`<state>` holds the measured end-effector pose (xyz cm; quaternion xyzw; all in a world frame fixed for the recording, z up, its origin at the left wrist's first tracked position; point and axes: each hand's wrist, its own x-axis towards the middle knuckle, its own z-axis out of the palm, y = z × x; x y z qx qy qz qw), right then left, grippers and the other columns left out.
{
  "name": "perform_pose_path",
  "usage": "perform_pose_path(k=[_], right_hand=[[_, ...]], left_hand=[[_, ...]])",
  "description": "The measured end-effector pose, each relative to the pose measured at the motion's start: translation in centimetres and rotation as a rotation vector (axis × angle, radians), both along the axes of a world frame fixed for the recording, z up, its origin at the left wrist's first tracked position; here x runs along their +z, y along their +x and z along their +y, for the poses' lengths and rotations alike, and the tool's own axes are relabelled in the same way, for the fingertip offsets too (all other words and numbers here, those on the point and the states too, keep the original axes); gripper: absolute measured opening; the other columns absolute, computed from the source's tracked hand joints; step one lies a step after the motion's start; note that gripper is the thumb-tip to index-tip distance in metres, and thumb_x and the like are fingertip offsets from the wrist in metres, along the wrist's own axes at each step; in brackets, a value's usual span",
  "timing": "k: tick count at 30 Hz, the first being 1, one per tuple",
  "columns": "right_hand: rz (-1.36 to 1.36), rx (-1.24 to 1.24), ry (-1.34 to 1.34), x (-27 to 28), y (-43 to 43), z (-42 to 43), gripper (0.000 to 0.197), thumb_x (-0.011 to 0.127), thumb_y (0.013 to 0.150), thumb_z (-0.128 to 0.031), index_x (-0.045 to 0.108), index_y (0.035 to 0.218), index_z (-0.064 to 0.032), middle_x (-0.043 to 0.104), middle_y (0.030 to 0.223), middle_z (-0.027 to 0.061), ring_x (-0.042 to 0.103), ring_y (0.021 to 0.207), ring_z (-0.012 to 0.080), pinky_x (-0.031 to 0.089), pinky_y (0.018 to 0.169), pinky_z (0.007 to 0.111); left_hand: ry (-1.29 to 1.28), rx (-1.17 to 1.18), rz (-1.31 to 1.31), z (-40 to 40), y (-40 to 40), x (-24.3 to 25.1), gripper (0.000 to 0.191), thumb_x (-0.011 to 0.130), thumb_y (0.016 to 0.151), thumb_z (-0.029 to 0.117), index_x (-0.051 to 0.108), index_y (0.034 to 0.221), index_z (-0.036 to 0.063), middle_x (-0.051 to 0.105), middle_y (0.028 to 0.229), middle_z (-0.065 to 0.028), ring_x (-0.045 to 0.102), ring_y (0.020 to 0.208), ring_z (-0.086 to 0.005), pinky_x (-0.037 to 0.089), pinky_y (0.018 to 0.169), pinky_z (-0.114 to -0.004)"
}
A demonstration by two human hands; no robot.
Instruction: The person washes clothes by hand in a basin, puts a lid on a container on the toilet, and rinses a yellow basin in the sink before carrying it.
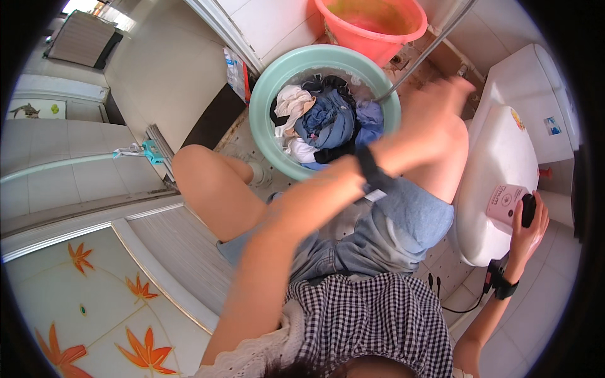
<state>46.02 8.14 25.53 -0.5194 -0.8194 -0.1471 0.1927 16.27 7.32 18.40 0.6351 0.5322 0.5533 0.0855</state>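
Observation:
My right hand [530, 224] grips the black cap of a pink bottle [505, 203], which bears writing. The bottle is over the white toilet lid [491, 156]; whether it touches the lid is hard to tell. My left arm crosses in front of me, and my left hand [442, 97] is motion-blurred past the right rim of a green plastic basin [264, 94]. Whether that hand holds anything does not show. In the basin, blue clothing [331, 118], a white garment [290, 106] and dark cloth lie in water. A metal hose [430, 45] dips over the rim into it.
A pink-red bucket [373, 28] stands behind the basin. To the left are a doorway, a plastic packet [236, 71] and a mop [152, 151] with a pale handle. A glass panel with orange leaves [146, 349] is at lower left. A black cable [461, 311] hangs from my right wrist.

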Motion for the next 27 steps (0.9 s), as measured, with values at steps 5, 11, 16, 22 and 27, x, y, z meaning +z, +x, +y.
perform_pose_path(k=[5,11,16,22,27], right_hand=[[-0.033,0.013,0.104,-0.2,1.8,4.9,0.029,0.059,0.081,-0.022,0.057,0.105,-0.0063,0.058,0.1,0.0114,0.054,0.092,0.0291,0.042,0.081,0.036],[-0.066,-0.175,0.108,-1.2,3.3,12.0,0.039,0.05,0.085,-0.039,0.052,0.115,-0.0139,0.054,0.112,0.0118,0.05,0.103,0.031,0.037,0.089,0.038],[0.243,0.034,-0.035,1.8,-6.7,8.0,0.048,0.046,0.084,-0.046,0.049,0.12,-0.0145,0.047,0.124,0.0109,0.043,0.116,0.0285,0.03,0.099,0.042],[0.443,0.697,-0.51,8.6,-19.1,-0.3,0.044,0.039,0.088,-0.038,0.047,0.121,-0.0086,0.046,0.125,0.013,0.043,0.117,0.0259,0.03,0.099,0.04],[0.985,0.807,-1.003,3.4,-28.5,2.8,0.033,0.042,0.089,-0.026,0.051,0.113,-0.0038,0.052,0.115,0.0073,0.051,0.105,0.0152,0.036,0.093,0.031]], left_hand=[[-0.395,0.217,-0.016,-7.3,-13.2,-4.6,0.05,0.063,0.068,0.014,0.042,0.112,0.0057,0.059,0.087,-0.0133,0.057,0.083,-0.0299,0.045,0.072,-0.038],[-0.496,0.345,-0.395,-11.6,-17.6,-9.4,0.031,0.064,0.07,0.01,0.053,0.098,0.005,0.061,0.082,-0.0089,0.059,0.075,-0.0181,0.047,0.069,-0.028],[-0.612,0.334,-0.788,-13.6,-20.6,-9.0,0.024,0.062,0.074,0.012,0.057,0.096,0.0041,0.061,0.087,-0.0063,0.058,0.079,-0.013,0.046,0.066,-0.025],[-0.16,0.056,-1.17,-18.6,-29.3,6.5,0.035,0.05,0.084,0.018,0.046,0.115,0.0012,0.05,0.112,-0.0104,0.046,0.107,-0.0241,0.039,0.085,-0.033],[-0.12,-0.064,-1.047,-24.1,-34.0,15.6,0.043,0.045,0.087,0.019,0.038,0.124,-0.001,0.042,0.124,-0.0135,0.037,0.118,-0.0272,0.035,0.092,-0.037]])
